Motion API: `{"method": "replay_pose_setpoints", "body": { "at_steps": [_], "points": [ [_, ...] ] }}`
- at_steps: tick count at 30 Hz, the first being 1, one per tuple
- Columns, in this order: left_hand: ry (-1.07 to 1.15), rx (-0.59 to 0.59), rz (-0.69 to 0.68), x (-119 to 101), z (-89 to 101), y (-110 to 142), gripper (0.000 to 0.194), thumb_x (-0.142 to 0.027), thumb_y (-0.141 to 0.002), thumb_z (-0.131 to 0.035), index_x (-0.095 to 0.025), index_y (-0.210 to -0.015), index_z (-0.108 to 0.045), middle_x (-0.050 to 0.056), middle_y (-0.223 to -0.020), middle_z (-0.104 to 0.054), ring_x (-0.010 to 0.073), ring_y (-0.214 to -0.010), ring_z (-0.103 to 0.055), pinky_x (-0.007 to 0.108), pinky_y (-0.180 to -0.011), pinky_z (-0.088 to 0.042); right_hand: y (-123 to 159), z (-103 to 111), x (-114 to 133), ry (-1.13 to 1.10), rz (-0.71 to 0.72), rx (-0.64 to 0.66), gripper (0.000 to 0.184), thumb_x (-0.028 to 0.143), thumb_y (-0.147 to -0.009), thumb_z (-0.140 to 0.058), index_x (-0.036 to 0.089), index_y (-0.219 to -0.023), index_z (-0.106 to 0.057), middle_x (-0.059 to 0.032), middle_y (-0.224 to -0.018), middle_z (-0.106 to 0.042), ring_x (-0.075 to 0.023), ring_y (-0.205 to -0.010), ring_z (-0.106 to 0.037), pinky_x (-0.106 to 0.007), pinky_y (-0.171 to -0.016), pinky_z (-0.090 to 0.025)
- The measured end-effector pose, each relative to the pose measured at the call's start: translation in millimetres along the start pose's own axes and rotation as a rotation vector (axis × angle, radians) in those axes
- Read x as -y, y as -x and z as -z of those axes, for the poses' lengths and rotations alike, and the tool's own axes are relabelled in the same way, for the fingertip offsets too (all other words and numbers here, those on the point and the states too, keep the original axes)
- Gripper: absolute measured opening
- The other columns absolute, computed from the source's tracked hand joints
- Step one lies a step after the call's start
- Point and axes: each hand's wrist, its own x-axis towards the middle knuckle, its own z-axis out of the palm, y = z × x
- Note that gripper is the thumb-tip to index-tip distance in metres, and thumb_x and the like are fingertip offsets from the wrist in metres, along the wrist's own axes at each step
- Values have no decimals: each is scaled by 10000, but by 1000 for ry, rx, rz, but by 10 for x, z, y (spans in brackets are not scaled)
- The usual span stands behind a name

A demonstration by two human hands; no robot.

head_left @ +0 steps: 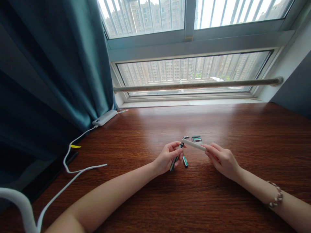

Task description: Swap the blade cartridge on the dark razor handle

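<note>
My left hand (172, 156) is closed around a slim black-and-grey handle (174, 161), which looks like a razor handle and slants down to the left. Between the fingertips of my right hand (222, 159) is a whitish flat stick (194, 144). Its far end meets or overlaps the top of the dark handle; whether they touch I cannot tell. Just right of my left hand lies a small green-and-black strip (185, 161), like a razor cartridge. Behind the stick rest several similar green-and-black cartridges (196, 138) in clear plastic, beside a small dark piece (186, 137).
A brown wood-grain table (136, 200) reaches to the window. At the left stands a white power strip (105, 118), its white cable (85, 169) running along the table's left side. A blue curtain (80, 64) hangs beside it. A metal rail (199, 86) crosses the window.
</note>
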Motion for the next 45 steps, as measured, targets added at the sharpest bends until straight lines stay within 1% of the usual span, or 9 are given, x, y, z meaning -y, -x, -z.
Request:
{"method": "replay_pose_setpoints", "body": {
  "at_steps": [6,10,14,18,21,28,34,41,45],
  "points": [
    [-65,-75,4,-35,-35,16,199,-237,-727,-604,-154,-880,-509,-67,-521,-466,12,-318,-364,139,-312,-271,-3,-3,6,-12,41,22,291,219,-874,-369,192,-1130,-505,-39,-752,-555,-109,-549,-511,-209,-516,-397],
    [-89,-121,31,-64,-58,19,262,-245,-674,-652,-166,-865,-490,-82,-549,-449,7,-314,-359,134,-288,-286,-5,-3,6,-16,9,-23,283,213,-875,-364,180,-1120,-502,-57,-794,-577,-125,-607,-547,-219,-557,-421],
    [-120,-131,19,-59,-56,12,293,-249,-655,-665,-180,-853,-460,-92,-571,-441,-2,-296,-327,129,-255,-237,-3,-5,2,-15,38,46,284,219,-872,-370,192,-1122,-502,-42,-753,-563,-120,-562,-526,-219,-521,-409],
    [-111,-132,20,-39,-47,5,325,-256,-642,-675,-198,-853,-434,-107,-564,-444,-10,-275,-293,126,-260,-196,-2,-12,-6,-25,-16,-26,272,214,-872,-369,181,-1109,-498,-63,-827,-588,-141,-652,-570,-234,-594,-445],
    [-101,-141,17,-32,-43,3,343,-249,-632,-687,-200,-853,-429,-114,-547,-428,-8,-278,-297,129,-280,-197,-2,-17,-11,-51,14,-5,270,213,-871,-366,182,-1105,-498,-62,-821,-593,-142,-652,-577,-234,-597,-455],
    [-149,-97,6,-33,-29,10,256,-311,-724,-600,-150,-911,-531,-95,-457,-386,8,-283,-271,158,-294,-153,-10,-9,-7,-73,-11,-14,262,205,-871,-364,177,-1098,-491,-68,-847,-589,-152,-699,-577,-247,-628,-457],
    [-73,-96,58,-60,-33,14,389,-424,-798,-448,-118,-1010,-562,-59,-472,-405,25,-293,-261,181,-292,-136,-11,-6,-6,-89,52,33,278,212,-869,-359,186,-1112,-494,-55,-765,-580,-141,-627,-565,-233,-585,-453],
    [-44,-91,37,-17,7,5,288,-367,-789,-472,-137,-941,-556,-63,-460,-402,35,-296,-284,173,-283,-173,-25,34,33,-172,74,113,260,200,-865,-366,194,-1093,-491,-55,-801,-580,-136,-649,-551,-231,-589,-436],
    [-41,-79,19,-4,16,5,263,-351,-795,-473,-134,-929,-541,-62,-461,-401,36,-301,-292,164,-279,-177,-24,50,49,-122,121,183,264,203,-860,-372,190,-1092,-499,-38,-753,-565,-119,-558,-509,-225,-517,-400]
  ]
}}
